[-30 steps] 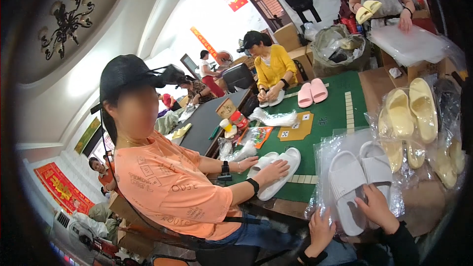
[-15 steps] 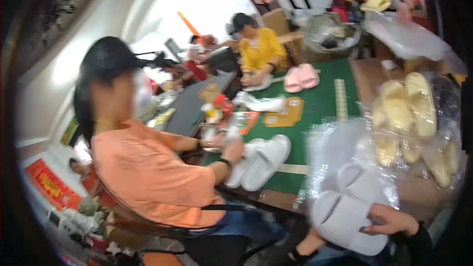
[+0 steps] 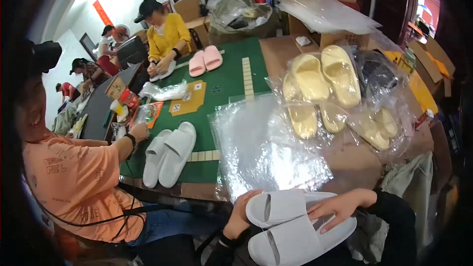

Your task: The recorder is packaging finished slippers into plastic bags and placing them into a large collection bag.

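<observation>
"Those white slippers (image 3: 295, 241) aren't resting on the clear plastic sheets (image 3: 266, 138) anymore; they've been moving toward the person, and now they're hanging just on the near side of the bench (image 3: 352, 170)."

"How are they looking?"

"Both are showing broad, finely ribbed straps and smooth, rounded soles. One is overlapping the other, and the toes are pointing left."

"And the hands?"

"The left hand (image 3: 241, 216) is clamping around a toe edge. The right hand (image 3: 343, 208) is lying over the footbeds, fingers spreading; I can't tell whether it's gripping."

"Anything getting in the way?"

"That right hand is covering some footbed. Beyond, the sheets are glaring, and cream slippers (image 3: 340, 76) are lying under plastic. Another white pair (image 3: 180, 143) is sitting on the green mat (image 3: 226, 74) beside a co-worker (image 3: 79, 182) in orange; pink slippers (image 3: 213, 58) are resting farther off."
</observation>
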